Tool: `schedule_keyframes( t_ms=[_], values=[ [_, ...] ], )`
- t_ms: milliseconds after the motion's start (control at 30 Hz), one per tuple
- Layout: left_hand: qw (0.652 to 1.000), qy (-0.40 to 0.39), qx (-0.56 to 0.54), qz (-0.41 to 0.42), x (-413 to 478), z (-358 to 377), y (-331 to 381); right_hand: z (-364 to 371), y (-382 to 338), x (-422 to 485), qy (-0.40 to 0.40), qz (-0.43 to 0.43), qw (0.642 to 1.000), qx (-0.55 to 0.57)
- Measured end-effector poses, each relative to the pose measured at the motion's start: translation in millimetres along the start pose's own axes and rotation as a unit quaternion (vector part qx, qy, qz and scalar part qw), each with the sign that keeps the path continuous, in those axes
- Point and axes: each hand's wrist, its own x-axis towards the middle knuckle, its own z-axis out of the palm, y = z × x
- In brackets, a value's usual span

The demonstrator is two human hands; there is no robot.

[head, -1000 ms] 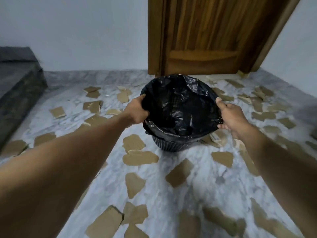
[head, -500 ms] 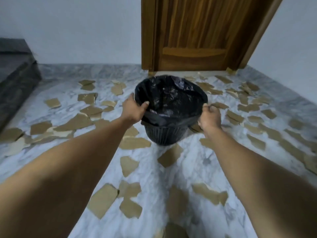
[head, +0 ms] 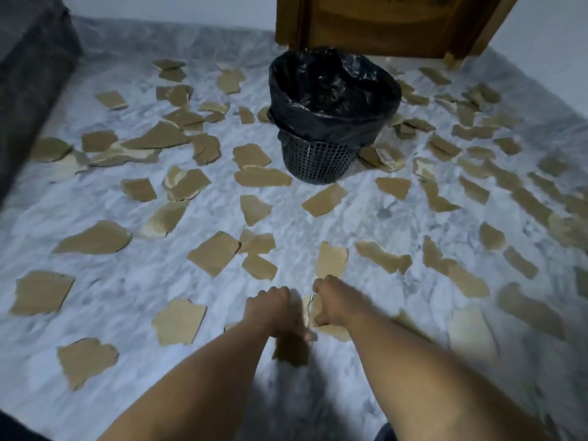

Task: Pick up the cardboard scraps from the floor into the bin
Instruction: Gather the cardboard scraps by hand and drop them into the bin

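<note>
First pickup: both hands, left hand (head: 273, 305) and right hand (head: 334, 300), reach down to near scraps (head: 313, 308) on the floor (head: 318, 218), finger closure indiscernible through blur; next, carrying them to the far bin (head: 331, 100).

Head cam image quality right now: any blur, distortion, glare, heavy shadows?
Head view: wide-angle bend, the floor curves toward the edges; motion blur smears the scraps at the right edge and both hands, left hand and right hand; the bin reads sharper; soft glare on its black bag; dim bluish light, a soft shadow under the arms.
</note>
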Motion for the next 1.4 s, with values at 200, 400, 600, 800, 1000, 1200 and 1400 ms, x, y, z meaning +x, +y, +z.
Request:
schedule_keyframes(
  t_ms=[200,400,600,800,1000,1200,1400],
  values=[
    [0.996,0.048,-0.009,-0.069,-6.7,23.7,3.8,8.2,5.4,-2.3,0.042,0.032,0.999,-0.012],
    [0.993,0.016,-0.075,-0.093,-9.3,6.9,-4.6,-1.9,0.6,2.2,-0.021,0.047,0.998,0.034],
    [0.979,0.129,-0.055,-0.146,-43.8,29.4,-36.8,-39.5,1.2,58.1,0.031,0.151,0.967,0.205],
    [0.981,0.129,-0.047,-0.138,-71.6,57.3,-55.0,-32.4,6.4,96.6,0.044,0.28,0.945,0.166],
    [0.967,0.118,-0.198,-0.109,-54.3,51.5,-73.7,-27.1,-17.7,127.0,0.08,0.3,0.929,0.204],
    [0.96,0.082,-0.221,-0.153,-44.0,25.4,-66.4,-9.3,-17.1,140.9,0.104,0.293,0.913,0.265],
    [0.969,0.068,-0.131,-0.199,-41.2,32.1,-64.2,-23.2,-46.4,100.4,0.091,0.209,0.95,0.213]
  ],
)
